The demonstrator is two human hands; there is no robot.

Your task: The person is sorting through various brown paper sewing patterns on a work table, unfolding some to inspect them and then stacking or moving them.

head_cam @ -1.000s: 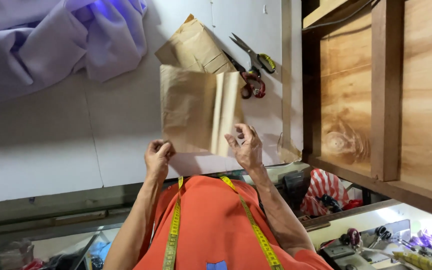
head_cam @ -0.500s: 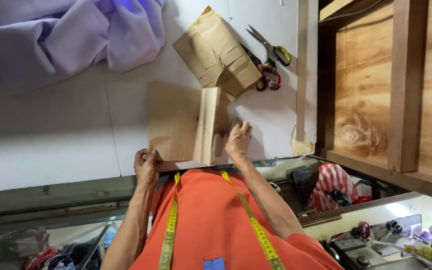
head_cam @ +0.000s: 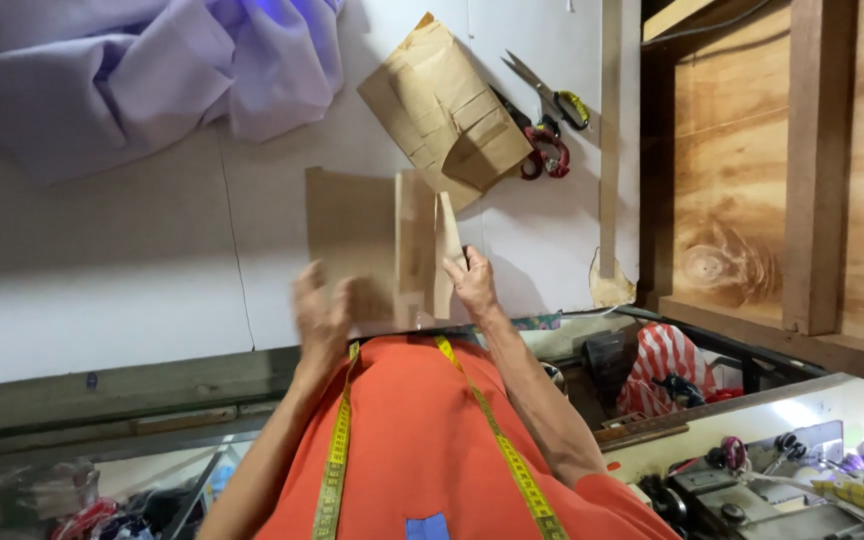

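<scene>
A flat brown paper piece (head_cam: 352, 230) lies on the white table (head_cam: 102, 270), with narrower folded paper strips (head_cam: 420, 240) standing up along its right side. My right hand (head_cam: 472, 282) pinches the near edge of those strips. My left hand (head_cam: 320, 310) is blurred with motion, fingers spread, over the near left corner of the flat paper. A yellow measuring tape (head_cam: 337, 450) hangs round my neck over an orange shirt.
A second stack of creased brown paper (head_cam: 442, 110) lies farther back, with yellow-handled scissors (head_cam: 557, 100) and red-handled scissors (head_cam: 549, 155) beside it. A wooden ruler (head_cam: 609, 140) runs along the table's right edge. Lavender fabric (head_cam: 132, 70) is heaped back left. A sewing machine (head_cam: 752, 480) sits lower right.
My left hand has risen from the table's near edge onto the paper's corner and is moving. My right hand has stayed on the folded strips. The view has shifted slightly.
</scene>
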